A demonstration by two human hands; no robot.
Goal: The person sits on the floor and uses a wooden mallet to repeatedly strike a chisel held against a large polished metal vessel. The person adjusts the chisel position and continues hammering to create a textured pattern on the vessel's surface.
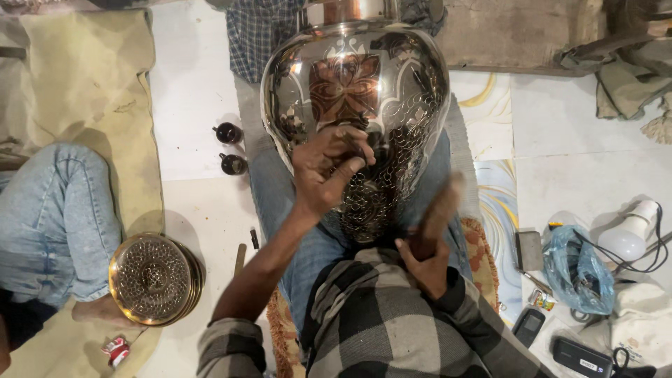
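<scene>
A large shiny metal vase [364, 91], engraved with a flower and a scale pattern, lies across my lap. My left hand [323, 171] rests against its belly, fingers closed on a small chisel-like tool [350, 140] pressed to the metal. My right hand [425, 262] grips a wooden mallet [439, 206], blurred, raised just below the vase. My sleeves are checked grey and black.
An engraved brass plate [154, 278] lies at the left beside another person's leg in blue jeans [59, 217]. Two small dark bottles [229, 148] stand on the white floor. At the right are a white bulb [630, 234], a blue plastic bag [577, 269] and phones [528, 325].
</scene>
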